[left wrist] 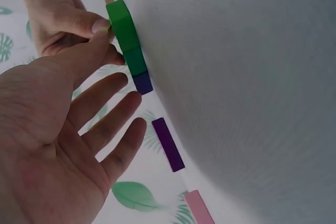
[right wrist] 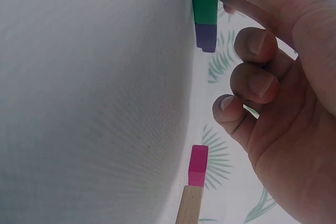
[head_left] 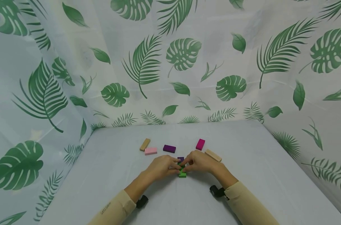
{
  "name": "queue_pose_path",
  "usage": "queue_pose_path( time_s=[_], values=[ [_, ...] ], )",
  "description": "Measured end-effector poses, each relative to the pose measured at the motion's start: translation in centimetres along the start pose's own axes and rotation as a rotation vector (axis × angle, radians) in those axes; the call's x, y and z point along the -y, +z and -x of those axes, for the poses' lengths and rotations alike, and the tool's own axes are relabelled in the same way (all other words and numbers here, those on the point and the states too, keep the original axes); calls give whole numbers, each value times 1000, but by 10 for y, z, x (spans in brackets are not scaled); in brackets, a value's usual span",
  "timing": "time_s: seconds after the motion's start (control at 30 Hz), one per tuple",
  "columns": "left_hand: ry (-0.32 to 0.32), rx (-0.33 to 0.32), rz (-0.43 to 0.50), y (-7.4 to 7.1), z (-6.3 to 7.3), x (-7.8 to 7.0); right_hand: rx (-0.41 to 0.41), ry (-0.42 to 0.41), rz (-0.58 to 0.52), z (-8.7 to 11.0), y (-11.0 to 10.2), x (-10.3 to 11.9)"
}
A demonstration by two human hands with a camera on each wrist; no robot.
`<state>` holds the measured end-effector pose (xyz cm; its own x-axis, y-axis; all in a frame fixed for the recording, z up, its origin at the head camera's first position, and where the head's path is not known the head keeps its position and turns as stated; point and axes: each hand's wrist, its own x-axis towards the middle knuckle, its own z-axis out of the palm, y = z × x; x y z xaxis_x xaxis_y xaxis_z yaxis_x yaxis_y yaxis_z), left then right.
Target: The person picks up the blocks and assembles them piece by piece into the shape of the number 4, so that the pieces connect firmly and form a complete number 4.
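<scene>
Blocks line up in bright green, teal and purple.

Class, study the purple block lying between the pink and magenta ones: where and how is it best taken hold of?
Pinch the purple block by the middle of its long sides, probably from above. It is a slim bar lying roughly left to right, and gaps separate it from the pink block and magenta block.
</scene>
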<state>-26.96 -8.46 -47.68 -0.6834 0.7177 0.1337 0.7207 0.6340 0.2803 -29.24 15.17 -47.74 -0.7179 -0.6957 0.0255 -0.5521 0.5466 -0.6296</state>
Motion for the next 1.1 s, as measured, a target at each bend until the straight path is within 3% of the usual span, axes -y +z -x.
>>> queue_pose_path(
  time_s=[0.53, 0.87, 1.1],
  values=[
    [-1, -13, -17, 3, -3, -1, -30, -30, 2, 0, -5, 0],
    [-30, 6, -12, 4, -3, -2, -146, 36, 78, 11, -30, -4],
    [-41, 6, -3, 4, -3, -3, -216, 141, 98, 23, -47, -12]
  ],
)
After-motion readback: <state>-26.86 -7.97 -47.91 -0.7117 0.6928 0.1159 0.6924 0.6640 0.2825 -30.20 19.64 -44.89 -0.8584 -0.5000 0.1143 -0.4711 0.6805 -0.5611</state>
